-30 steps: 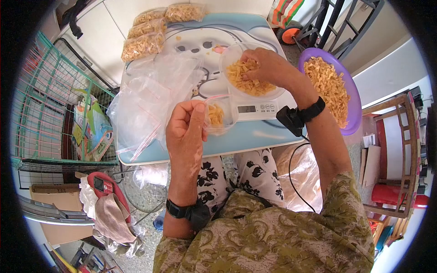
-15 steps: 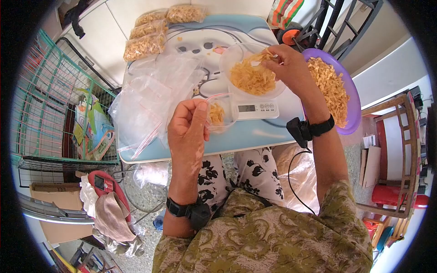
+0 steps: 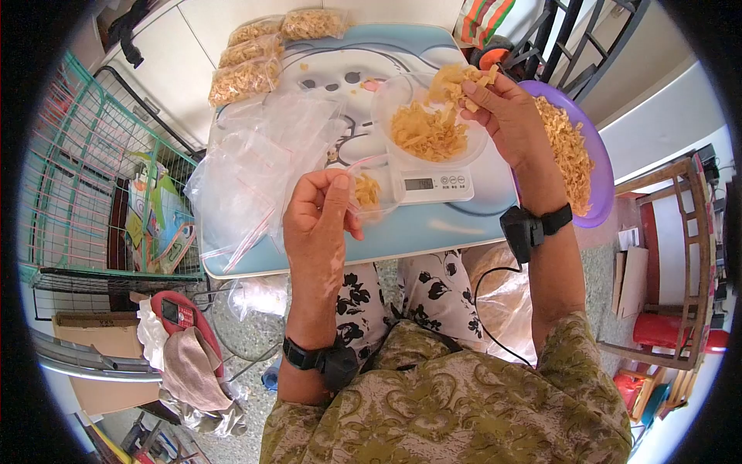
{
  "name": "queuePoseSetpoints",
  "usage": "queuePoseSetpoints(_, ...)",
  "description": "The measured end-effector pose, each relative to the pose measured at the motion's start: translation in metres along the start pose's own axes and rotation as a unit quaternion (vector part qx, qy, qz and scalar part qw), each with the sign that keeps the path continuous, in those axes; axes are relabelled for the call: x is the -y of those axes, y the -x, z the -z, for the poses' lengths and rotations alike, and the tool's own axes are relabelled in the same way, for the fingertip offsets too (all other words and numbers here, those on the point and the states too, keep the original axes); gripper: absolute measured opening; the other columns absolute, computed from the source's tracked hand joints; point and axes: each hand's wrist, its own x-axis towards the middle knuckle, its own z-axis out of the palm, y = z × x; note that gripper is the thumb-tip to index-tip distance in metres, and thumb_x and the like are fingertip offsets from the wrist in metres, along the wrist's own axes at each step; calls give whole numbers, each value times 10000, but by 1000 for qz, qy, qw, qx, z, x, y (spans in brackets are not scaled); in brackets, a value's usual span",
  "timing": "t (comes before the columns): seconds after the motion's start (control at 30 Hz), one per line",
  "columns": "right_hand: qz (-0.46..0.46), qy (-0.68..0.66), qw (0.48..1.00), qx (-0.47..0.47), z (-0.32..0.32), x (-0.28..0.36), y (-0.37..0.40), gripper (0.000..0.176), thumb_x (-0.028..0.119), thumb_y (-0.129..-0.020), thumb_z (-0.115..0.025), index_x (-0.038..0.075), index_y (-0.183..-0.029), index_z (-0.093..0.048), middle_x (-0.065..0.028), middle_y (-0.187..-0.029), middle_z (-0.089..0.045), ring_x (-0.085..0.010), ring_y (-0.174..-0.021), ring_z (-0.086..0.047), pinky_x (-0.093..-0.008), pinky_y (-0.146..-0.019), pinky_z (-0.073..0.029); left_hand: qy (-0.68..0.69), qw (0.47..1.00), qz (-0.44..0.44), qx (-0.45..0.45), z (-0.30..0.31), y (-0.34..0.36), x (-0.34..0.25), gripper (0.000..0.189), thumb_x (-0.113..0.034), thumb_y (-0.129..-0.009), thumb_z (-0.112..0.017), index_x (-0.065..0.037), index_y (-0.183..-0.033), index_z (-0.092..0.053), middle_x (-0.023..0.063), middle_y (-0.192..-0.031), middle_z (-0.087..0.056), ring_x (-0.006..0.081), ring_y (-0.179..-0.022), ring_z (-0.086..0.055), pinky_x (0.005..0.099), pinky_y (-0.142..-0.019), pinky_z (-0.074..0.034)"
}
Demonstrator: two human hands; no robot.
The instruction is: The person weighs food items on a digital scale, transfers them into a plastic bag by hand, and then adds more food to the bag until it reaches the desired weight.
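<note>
My left hand [image 3: 318, 213] grips the edge of a small clear container [image 3: 376, 193] with a few yellow flakes in it. Above the right rim of a round clear bowl [image 3: 402, 91], my right hand [image 3: 495, 104] pinches a clump of yellow flakes [image 3: 456, 85]. More yellow flakes [image 3: 429, 133] lie in the bowl, which rests on a white kitchen scale [image 3: 438, 185] with a lit display. To the right, partly behind my right hand, is a purple basin [image 3: 599, 166] full of flakes.
Clear empty plastic bags [image 3: 251, 162] cover the left of the blue table [image 3: 456, 220]. Several filled bags [image 3: 246, 80] lie at the back left. A green wire cage [image 3: 85, 178] stands left of the table, a wooden frame [image 3: 690, 263] at the far right.
My right hand has risen slightly and moved right, lifting a larger clump of flakes out of the bowl. The scale's displayed reading has changed. My left hand has hardly moved.
</note>
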Motion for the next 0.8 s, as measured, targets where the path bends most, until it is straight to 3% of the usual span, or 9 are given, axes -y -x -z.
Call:
queuePoseSetpoints(0.33,-35,-155,987,20,1,3,3,198,70,-907,-634,4,-1091,-599,-71,-1011,-655,-159,-885,-663,-239,-758,-592,16,1000,4,7,2,0,2,195,-225,-942,-617,-40,-1004,-608,8,-703,-554,85,-514,-513,232,-456,-457)
queuePoseSetpoints(0.4,-45,-149,988,16,-5,5,9,246,98,-918,-633,9,-1143,-592,-50,-994,-657,-104,-833,-651,-194,-712,-577,18,1000,3,7,2,0,2,196,-226,-941,-618,-40,-1003,-607,9,-702,-553,86,-515,-516,234,-457,-458)
queuePoseSetpoints(0.53,-44,-157,986,17,-22,8,28,233,99,-919,-631,7,-1130,-594,-51,-982,-651,-107,-811,-646,-196,-694,-573,9,1000,7,-2,1,0,0,199,-228,-941,-617,-38,-1001,-603,12,-706,-555,90,-523,-521,237,-460,-459)
queuePoseSetpoints(0.6,-69,-166,981,75,-27,7,37,232,90,-904,-648,2,-1113,-600,-61,-1003,-652,-138,-872,-664,-252,-744,-598,2,1000,8,-8,0,0,0,200,-228,-941,-617,-37,-1000,-601,13,-708,-555,90,-527,-522,238,-460,-458)
queuePoseSetpoints(0.8,-87,-231,960,131,-53,7,62,254,85,-898,-652,-9,-1128,-599,-67,-987,-661,-142,-841,-671,-261,-705,-597,17,1000,0,-1,1,-2,2,211,-235,-943,-615,-34,-1003,-596,14,-712,-557,90,-542,-529,238,-472,-462)
